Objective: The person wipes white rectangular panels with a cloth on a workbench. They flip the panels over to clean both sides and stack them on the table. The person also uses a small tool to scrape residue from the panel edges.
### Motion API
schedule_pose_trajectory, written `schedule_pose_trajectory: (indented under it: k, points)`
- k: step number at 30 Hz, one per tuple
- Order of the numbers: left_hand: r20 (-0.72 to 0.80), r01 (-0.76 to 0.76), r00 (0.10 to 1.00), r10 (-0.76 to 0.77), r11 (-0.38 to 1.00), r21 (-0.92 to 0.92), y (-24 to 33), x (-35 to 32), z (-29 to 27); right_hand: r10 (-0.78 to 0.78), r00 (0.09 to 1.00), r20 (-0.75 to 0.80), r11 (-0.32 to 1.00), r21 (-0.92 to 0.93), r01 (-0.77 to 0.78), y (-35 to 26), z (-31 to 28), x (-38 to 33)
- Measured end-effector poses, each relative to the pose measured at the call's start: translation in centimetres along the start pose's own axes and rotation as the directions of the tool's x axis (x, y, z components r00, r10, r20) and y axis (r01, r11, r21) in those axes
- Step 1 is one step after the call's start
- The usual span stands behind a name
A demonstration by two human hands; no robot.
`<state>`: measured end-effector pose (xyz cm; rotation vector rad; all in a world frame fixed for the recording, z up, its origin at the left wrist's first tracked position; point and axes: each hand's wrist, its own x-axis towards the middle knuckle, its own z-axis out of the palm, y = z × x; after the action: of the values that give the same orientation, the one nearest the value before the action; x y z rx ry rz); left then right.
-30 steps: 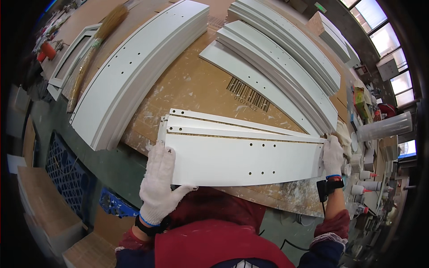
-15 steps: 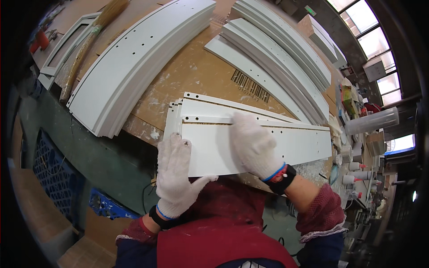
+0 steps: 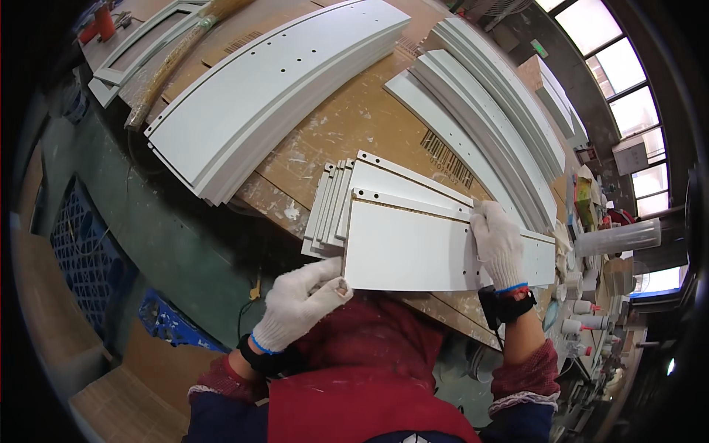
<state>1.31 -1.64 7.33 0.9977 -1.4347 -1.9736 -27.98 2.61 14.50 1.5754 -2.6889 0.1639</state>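
Note:
A white panel with small dark holes and a groove along its far edge lies on top of a fanned stack of similar panels. At its near left corner is my left hand in a white knit glove, thumb and forefinger closed on the end. Toward the panel's right part, my gloved right hand bends its fingers over the far long edge. Its fingertips are partly hidden, and I cannot tell whether anything else is in that hand.
The table's brown cardboard cover carries a tall stack of curved white panels at far left and more curved panels at far right. A straw broom lies beyond the left stack. Blue plastic crates stand at left. Bottles line the right side.
My right hand has moved right along the panel to its far edge. My left hand has gone from lying flat on the panel's end to closing at its corner. The whole view has shifted.

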Motion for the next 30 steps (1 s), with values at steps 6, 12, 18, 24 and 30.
schedule_pose_trajectory:
  k: [6,12,18,24,30]
  points:
    - [0.241,0.159,0.966,-0.094,0.951,-0.265,-0.2,0.8,1.0,-0.312,0.936,-0.161,0.949,-0.001,0.316,-2.5,2.4,-0.8]
    - [0.167,-0.003,0.986,0.022,0.994,-0.109,-1.5,1.2,1.1,-0.638,0.757,0.143,0.763,0.249,0.596,-13.5,2.6,-1.3]
    - [0.256,0.154,0.963,-0.084,0.952,-0.266,-1.5,0.9,-0.8,-0.586,0.803,-0.109,0.642,0.541,0.543,-9.8,0.5,-3.0]
    - [0.23,0.032,0.971,0.07,0.91,-0.414,-2.7,1.4,-0.7,0.101,0.995,-0.011,0.988,0.114,-0.099,7.1,-0.4,-5.6]
    - [0.298,-0.064,0.94,0.167,0.943,-0.328,-0.8,2.5,1.3,-0.125,0.968,-0.217,0.992,-0.057,0.116,2.8,1.0,-7.2]
